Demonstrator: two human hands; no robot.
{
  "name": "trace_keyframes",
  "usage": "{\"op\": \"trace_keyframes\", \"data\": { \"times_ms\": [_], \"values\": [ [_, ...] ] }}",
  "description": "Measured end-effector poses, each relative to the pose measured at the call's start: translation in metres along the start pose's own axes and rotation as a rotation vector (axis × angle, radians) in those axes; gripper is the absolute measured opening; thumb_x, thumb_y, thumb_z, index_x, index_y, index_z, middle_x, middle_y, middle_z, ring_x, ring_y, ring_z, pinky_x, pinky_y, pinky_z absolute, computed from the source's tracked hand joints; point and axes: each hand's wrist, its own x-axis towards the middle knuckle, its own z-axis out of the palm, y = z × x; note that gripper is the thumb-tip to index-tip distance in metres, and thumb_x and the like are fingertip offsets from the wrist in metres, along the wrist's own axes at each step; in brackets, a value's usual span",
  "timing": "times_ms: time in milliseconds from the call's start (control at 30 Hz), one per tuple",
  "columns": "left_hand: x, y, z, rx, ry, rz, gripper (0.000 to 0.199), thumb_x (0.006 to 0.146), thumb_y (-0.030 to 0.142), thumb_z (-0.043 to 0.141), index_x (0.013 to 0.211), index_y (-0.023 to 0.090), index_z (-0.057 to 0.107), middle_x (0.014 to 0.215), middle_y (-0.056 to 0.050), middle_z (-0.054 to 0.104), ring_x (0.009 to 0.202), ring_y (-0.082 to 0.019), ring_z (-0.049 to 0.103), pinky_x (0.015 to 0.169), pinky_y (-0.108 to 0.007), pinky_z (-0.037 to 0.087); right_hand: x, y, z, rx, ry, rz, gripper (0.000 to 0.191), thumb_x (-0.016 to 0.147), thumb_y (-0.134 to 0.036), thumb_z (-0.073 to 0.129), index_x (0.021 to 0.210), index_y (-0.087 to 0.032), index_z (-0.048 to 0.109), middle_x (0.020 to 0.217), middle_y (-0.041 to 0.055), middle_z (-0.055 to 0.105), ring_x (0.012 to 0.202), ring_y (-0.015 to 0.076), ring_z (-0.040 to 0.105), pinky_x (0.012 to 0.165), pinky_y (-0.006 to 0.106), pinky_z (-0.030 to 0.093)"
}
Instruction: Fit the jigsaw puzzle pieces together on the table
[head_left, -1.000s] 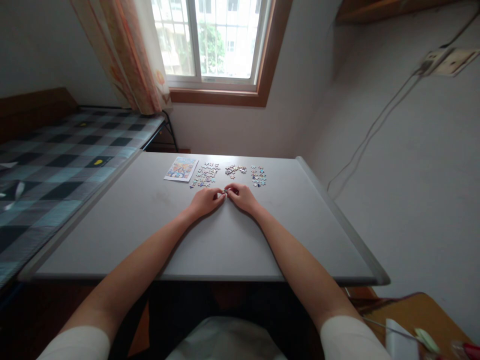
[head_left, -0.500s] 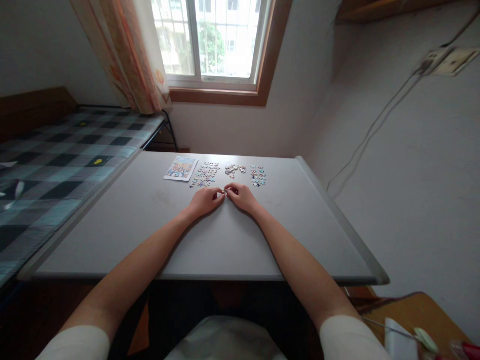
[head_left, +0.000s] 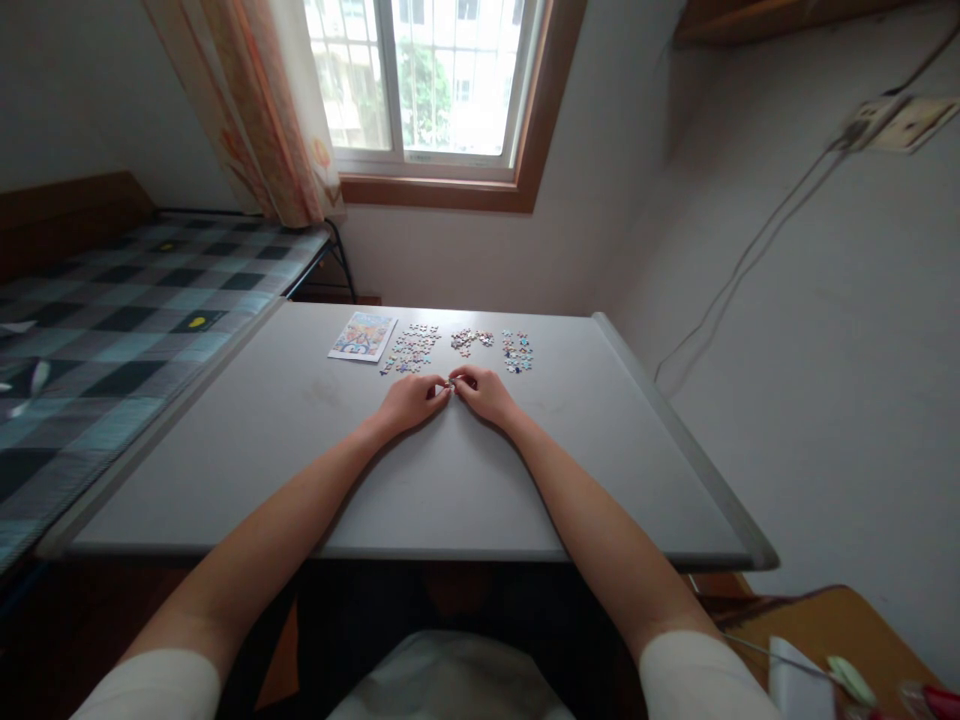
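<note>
My left hand [head_left: 412, 400] and my right hand [head_left: 482, 394] meet at the middle of the grey table [head_left: 465, 500], fingertips pinched together on small puzzle pieces [head_left: 451, 383] between them. How many pieces they hold is too small to tell. Just beyond my left hand lie rows of loose puzzle pieces [head_left: 412, 348]. A denser cluster of pieces [head_left: 472, 341] sits straight ahead of the fingertips. Past my right hand is another group of pieces [head_left: 517, 352] in rows. The colourful picture sheet [head_left: 363, 337] lies flat left of the rows.
A bed with a checked cover [head_left: 150, 300] stands to the left. Behind the table are a curtain [head_left: 262, 110] and a window [head_left: 457, 90]. A wooden stool [head_left: 840, 630] carrying small items is at the lower right, near the wall cable [head_left: 739, 275].
</note>
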Motion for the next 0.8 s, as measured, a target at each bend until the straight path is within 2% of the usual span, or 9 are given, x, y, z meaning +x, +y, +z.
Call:
{"op": "trace_keyframes", "data": {
  "times_ms": [800],
  "values": [
    [-0.0006,0.0021,-0.0026,-0.004,-0.006,0.004,0.035,0.087,0.044,0.049,0.095,0.021,0.073,0.065,-0.002,0.065,0.058,-0.014,0.055,0.055,-0.024,0.031,0.0001,-0.0002,0.0007,-0.022,-0.006,0.003,0.023,0.081,-0.02,0.052,0.095,-0.017,0.07,0.075,0.0016,0.069,0.07,0.0118,0.06,0.071,0.023,0.044]
  ]
}}
